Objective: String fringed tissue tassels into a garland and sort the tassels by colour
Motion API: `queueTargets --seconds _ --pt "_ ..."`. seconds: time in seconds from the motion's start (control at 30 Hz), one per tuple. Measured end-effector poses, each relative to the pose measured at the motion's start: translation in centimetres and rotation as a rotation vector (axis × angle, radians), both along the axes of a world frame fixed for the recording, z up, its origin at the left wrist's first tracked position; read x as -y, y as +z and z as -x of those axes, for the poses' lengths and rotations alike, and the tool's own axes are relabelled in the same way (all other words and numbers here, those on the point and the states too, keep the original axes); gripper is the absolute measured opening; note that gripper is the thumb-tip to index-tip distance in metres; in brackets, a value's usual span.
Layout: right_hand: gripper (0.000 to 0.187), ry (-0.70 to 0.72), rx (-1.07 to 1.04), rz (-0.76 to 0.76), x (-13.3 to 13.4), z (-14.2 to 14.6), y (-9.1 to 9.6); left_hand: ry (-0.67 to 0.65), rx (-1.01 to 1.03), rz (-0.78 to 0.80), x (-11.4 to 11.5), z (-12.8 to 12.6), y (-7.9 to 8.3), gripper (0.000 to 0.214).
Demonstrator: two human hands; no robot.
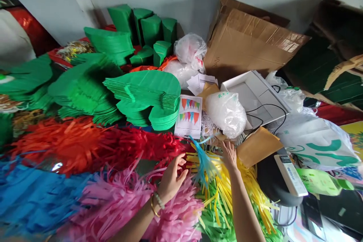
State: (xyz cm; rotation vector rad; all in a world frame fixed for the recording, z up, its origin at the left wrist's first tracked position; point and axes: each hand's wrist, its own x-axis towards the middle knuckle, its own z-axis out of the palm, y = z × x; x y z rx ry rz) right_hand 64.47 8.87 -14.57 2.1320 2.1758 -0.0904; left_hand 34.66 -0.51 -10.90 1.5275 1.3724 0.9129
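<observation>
My left hand (171, 177), with a bead bracelet and a bangle at its wrist, hovers over the pink tassel strips (113, 200). Its fingers are curved and apart, with nothing visible in them. My right hand (229, 155) reaches over the yellow tassel strips (222, 196), fingers stretched toward the lower edge of a stuffed clear plastic bag (227, 113). Whether its fingertips touch anything is hard to see. A light blue tassel (204, 160) lies on the yellow strips between both hands. Just beyond stands a printed card (189, 115) picturing colourful tassel garlands.
Stacks of green cut sheets (144, 87) fill the back left. Red strips (141, 141), orange strips (62, 140) and blue strips (36, 196) lie at left. To the right are a white box (255, 90), a brown envelope (259, 146), a cable and a green bottle (320, 180). Behind leans a cardboard box (249, 41).
</observation>
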Motion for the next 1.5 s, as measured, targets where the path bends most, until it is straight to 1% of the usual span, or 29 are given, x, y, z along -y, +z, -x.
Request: queueTargets --seconds 0.13,0.27,0.43,0.57,0.67,0.73,0.8,0.83,0.97,1.03,1.1,1.2,1.27,1.33,1.43,1.5 --pt "0.047 0.068 -0.013 0.023 0.7 -0.4 -0.4 -0.023 0.014 0.013 0.2 -0.9 0.4 0.04" --pt "0.034 0.078 -0.008 0.034 1.9 0.3 -1.5 -0.033 0.061 0.037 0.3 -1.5 0.4 0.035" --pt "0.037 -0.014 -0.023 -0.003 3.1 1.8 -2.5 -0.028 0.06 0.058 0.4 -1.4 0.0 0.027" --pt "0.027 -0.124 -0.121 -0.009 2.3 1.9 -2.8 -0.055 0.041 0.043 0.8 -1.2 -0.1 0.02" --pt "0.02 -0.181 -0.281 0.019 0.9 0.8 -2.6 -0.059 0.039 0.054 1.1 -0.9 0.2 0.015" --pt "0.014 -0.201 -0.422 0.033 0.1 -0.4 -2.5 -0.056 0.05 0.075 1.2 -0.5 0.4 0.013" --pt "0.004 -0.22 -0.581 0.035 -0.6 -1.7 -2.3 -0.057 0.076 0.099 1.3 -0.1 0.4 0.013" --pt "0.004 -0.231 -0.666 0.031 -0.8 -2.2 -2.1 -0.058 0.093 0.113 1.3 0.1 0.4 0.014" --pt "0.032 -0.279 -1.028 -0.016 -1.4 -3.6 -1.3 -0.05 0.17 0.205 1.3 0.7 -0.1 0.024" --pt "0.04 -0.306 -1.203 -0.039 -1.7 -3.5 -0.6 -0.049 0.205 0.252 1.4 0.7 -0.3 0.028" --pt "0.04 -0.326 -1.364 -0.043 -2.0 -3.0 0.2 -0.058 0.253 0.291 1.6 0.6 -0.2 0.03" --pt "0.031 -0.333 -1.56 -0.022 -2.2 -1.5 1.3 -0.073 0.375 0.359 2.0 0.6 0.0 0.033" --pt "0.024 -0.326 -1.65 0.007 -2.2 -0.1 1.9 -0.072 0.435 0.386 2.4 0.8 0.0 0.035" --pt "0.022 -0.307 -1.714 0.052 -2.2 1.5 2.3 -0.06 0.452 0.393 2.9 1.2 -0.3 0.037" --pt "0.026 -0.263 -1.765 0.162 -2.4 4.2 3.0 -0.044 0.457 0.392 3.9 2.3 -0.5 0.04" --pt "0.03 -0.224 -1.755 0.254 -2.8 6.2 3.6 -0.035 0.458 0.39 4.8 3.4 -0.2 0.04"
